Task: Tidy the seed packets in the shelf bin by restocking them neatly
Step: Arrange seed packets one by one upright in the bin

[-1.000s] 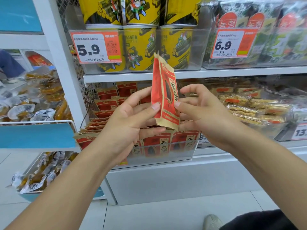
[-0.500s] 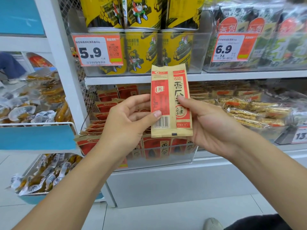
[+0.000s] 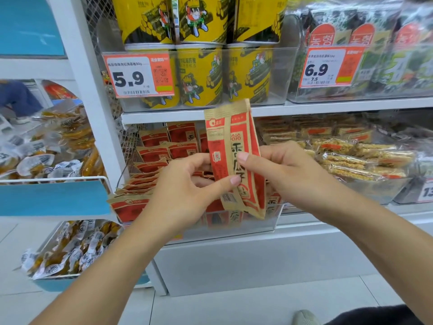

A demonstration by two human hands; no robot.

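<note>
A red and tan seed packet stands upright in front of the shelf, slightly twisted, its back with the barcode facing me. My left hand pinches its lower left edge between thumb and fingers. My right hand grips its right side, thumb across the printed face. Behind and below them is the clear shelf bin, holding several more red seed packets, some upright at the back and front, others lying slanted in a loose stack at the left.
Yellow snack tubs with a 5.9 price tag fill the shelf above. Seaweed packs sit upper right, wrapped bars right of the bin. A blue-fronted rack of wrapped snacks stands at left. My shoe is on the floor.
The packet has been lowered a little and turned, and both hands now close in on its middle. Earlier it was edge-on, then flat with its back toward me.
</note>
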